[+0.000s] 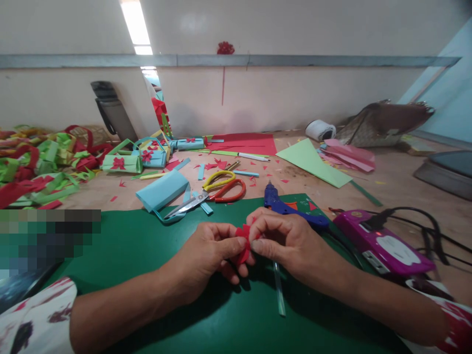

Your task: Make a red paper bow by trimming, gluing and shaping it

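Observation:
Between my two hands, above the green mat (147, 314), is a small red paper bow (243, 248). My left hand (216, 248) pinches its left side between thumb and fingers. The thumb and forefinger of my right hand (278, 238) close on its right edge; the fingers hide part of it. A blue glue gun (291, 209) lies just behind my right hand, and a clear glue stick (279, 290) lies below that hand. Scissors (221, 189) with yellow and orange handles rest beyond my left hand, beside a light blue folded paper bag (164, 189).
Finished paper bags (121, 162) with red bows and a colourful paper heap (40, 162) stand at left, near a dark bottle (114, 110). A purple power strip (383, 243) with cables is at right. Beyond lie green paper (313, 162), red paper (243, 143) and a thread spool (320, 130).

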The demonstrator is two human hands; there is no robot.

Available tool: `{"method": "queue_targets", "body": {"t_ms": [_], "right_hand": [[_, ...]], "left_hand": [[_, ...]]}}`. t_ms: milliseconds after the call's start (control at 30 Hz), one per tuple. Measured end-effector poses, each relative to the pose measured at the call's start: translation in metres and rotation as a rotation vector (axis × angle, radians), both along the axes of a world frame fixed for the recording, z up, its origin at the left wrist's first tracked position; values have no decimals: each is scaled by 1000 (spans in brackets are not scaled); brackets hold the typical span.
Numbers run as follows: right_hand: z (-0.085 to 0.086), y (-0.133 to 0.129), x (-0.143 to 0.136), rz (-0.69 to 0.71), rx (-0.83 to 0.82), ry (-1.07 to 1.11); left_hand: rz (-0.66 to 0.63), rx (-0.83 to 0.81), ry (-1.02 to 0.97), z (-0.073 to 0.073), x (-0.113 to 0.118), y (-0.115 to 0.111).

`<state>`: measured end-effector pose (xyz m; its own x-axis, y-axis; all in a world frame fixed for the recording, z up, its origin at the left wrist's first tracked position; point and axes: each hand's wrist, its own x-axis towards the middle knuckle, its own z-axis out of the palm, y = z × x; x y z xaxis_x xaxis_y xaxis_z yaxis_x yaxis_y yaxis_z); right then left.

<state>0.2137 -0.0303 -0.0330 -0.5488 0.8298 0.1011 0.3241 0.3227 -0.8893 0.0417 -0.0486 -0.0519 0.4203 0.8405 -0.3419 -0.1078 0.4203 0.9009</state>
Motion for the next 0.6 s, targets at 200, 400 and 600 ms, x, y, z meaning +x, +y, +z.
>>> {"method": "queue_targets", "body": {"t_ms": [200, 400, 600], "right_hand": [[1, -4, -2, 0, 119, -12], [-2, -5, -2, 17, 176, -10], [-5, -4, -1, 52, 209, -9]], "left_hand": [[17, 0, -1, -1, 0, 0], [33, 0, -2, -3, -1, 0], [29, 7, 21, -1, 0, 0]]}}
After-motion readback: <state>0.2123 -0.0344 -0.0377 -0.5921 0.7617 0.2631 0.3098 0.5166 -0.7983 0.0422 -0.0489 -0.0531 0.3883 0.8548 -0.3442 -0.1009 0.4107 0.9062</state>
